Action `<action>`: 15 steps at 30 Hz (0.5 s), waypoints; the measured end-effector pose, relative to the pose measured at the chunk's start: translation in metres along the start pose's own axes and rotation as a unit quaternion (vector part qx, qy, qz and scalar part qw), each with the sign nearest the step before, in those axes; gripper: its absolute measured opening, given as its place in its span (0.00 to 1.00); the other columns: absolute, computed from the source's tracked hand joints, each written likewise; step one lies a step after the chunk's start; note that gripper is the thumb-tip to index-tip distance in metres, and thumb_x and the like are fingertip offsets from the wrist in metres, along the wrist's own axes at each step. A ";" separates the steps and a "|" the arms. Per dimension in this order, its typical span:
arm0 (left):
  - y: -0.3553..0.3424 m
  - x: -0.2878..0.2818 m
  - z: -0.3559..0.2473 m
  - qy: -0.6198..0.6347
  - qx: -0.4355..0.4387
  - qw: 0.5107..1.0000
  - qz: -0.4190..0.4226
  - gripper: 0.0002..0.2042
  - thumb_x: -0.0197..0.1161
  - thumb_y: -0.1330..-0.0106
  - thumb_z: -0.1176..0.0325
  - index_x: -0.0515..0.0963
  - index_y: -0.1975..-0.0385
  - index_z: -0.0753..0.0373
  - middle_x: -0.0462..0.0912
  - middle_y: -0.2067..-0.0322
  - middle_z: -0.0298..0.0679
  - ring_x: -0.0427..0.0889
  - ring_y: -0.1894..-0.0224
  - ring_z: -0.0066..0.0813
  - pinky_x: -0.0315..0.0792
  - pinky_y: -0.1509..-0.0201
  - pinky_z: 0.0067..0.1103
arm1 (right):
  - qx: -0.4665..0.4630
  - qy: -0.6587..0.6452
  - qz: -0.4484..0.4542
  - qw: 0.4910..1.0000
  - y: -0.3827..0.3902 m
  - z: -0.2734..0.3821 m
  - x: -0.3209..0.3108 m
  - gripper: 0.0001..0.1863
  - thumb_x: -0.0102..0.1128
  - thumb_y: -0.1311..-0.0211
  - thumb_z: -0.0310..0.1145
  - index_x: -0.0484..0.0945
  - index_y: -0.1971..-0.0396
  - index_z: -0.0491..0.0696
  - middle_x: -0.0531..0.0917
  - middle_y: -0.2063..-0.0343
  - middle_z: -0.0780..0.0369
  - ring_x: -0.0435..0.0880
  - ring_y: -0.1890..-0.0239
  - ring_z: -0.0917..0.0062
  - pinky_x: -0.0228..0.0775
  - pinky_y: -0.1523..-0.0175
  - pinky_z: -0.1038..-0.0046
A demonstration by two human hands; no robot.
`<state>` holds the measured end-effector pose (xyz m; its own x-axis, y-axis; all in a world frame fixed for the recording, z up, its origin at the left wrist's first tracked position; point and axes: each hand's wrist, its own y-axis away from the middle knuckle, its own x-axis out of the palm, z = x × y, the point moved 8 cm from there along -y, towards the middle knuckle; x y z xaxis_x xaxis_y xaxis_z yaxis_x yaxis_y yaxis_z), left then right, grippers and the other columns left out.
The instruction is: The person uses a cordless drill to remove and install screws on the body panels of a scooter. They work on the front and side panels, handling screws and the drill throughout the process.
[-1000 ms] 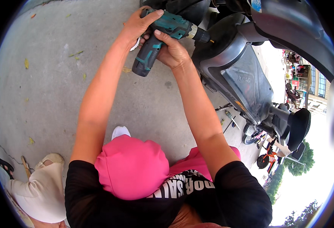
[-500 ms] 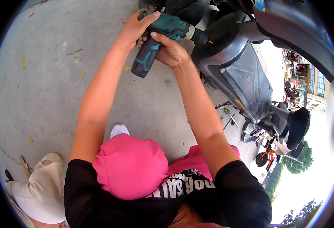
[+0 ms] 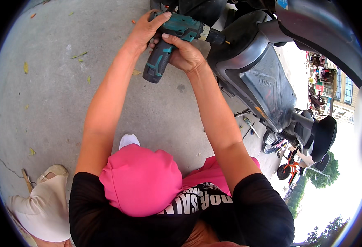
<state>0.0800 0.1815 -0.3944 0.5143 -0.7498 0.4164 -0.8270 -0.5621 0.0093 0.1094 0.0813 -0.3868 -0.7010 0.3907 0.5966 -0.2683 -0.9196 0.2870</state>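
A cordless drill (image 3: 180, 27) with a teal and black body lies across the far middle, its chuck pointing right. My left hand (image 3: 146, 29) is closed around the rear end of the drill's body, the thumb along its top. Lower down, my right hand (image 3: 186, 54) wraps the grip just above the battery base. A thin, gold-coloured bit (image 3: 228, 42) sticks out of the chuck, over the dark front part of a grey scooter (image 3: 267, 88). Whether the bit touches the scooter, I cannot tell. My fingers around the grip are partly hidden.
The scooter's curved panel (image 3: 321, 29) reaches over the upper right. A screwdriver-like tool (image 3: 251, 126) lies on the concrete ground (image 3: 53, 111) beside the scooter. At lower left is another person's leg in light trousers (image 3: 43, 208). An orange bike (image 3: 288, 168) stands farther off to the right.
The drill's bit end has shifted very slightly upward in the picture. Both hands keep the same hold on the drill.
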 end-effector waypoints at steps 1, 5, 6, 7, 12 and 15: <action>0.001 0.000 0.002 0.009 -0.008 1.000 0.002 0.24 0.65 0.45 0.46 0.74 0.60 0.61 0.74 0.78 0.29 0.69 0.84 0.11 0.60 0.86 0.11 | 0.004 0.006 -0.002 1.000 0.000 -0.001 -0.001 0.13 0.61 0.41 0.29 0.74 0.56 0.43 0.79 0.66 0.59 0.81 0.60 0.67 0.73 0.47 0.60; 0.003 0.001 0.003 0.020 -0.025 0.999 0.000 0.24 0.66 0.45 0.45 0.73 0.62 0.60 0.74 0.79 0.29 0.69 0.84 0.11 0.60 0.86 0.11 | 0.017 0.010 -0.013 1.000 -0.002 -0.002 -0.004 0.13 0.60 0.41 0.29 0.74 0.57 0.43 0.80 0.67 0.59 0.81 0.60 0.67 0.73 0.48 0.60; 0.003 0.001 0.003 0.018 -0.026 0.999 -0.003 0.24 0.66 0.45 0.45 0.73 0.62 0.60 0.74 0.79 0.29 0.69 0.84 0.11 0.60 0.86 0.11 | 0.018 0.006 -0.017 1.000 -0.001 -0.002 -0.004 0.13 0.60 0.40 0.29 0.74 0.57 0.43 0.80 0.67 0.59 0.81 0.60 0.67 0.73 0.48 0.60; 0.002 0.001 0.004 0.017 -0.024 1.000 -0.003 0.24 0.66 0.45 0.45 0.73 0.62 0.60 0.73 0.79 0.29 0.69 0.84 0.11 0.59 0.86 0.11 | 0.017 0.004 -0.015 1.000 -0.001 -0.002 -0.004 0.13 0.60 0.41 0.29 0.74 0.57 0.43 0.80 0.67 0.59 0.81 0.60 0.67 0.73 0.48 0.60; 0.002 0.000 0.003 0.010 -0.025 1.000 -0.009 0.24 0.66 0.45 0.45 0.73 0.62 0.60 0.73 0.79 0.28 0.67 0.86 0.11 0.58 0.88 0.11 | 0.009 -0.001 -0.003 1.000 -0.001 -0.002 -0.003 0.13 0.61 0.41 0.28 0.74 0.56 0.44 0.80 0.66 0.59 0.80 0.60 0.67 0.73 0.48 0.61; 0.001 -0.001 0.003 0.013 -0.032 0.999 -0.002 0.24 0.65 0.45 0.45 0.73 0.62 0.60 0.72 0.80 0.28 0.66 0.86 0.11 0.57 0.88 0.11 | 0.001 -0.006 -0.009 1.000 -0.003 -0.002 -0.002 0.14 0.61 0.42 0.28 0.74 0.56 0.44 0.80 0.66 0.59 0.80 0.60 0.66 0.73 0.48 0.61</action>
<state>0.0798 0.1804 -0.3979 0.5120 -0.7380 0.4396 -0.8384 -0.5407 0.0687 0.1098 0.0832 -0.3903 -0.6881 0.4068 0.6009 -0.2793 -0.9128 0.2981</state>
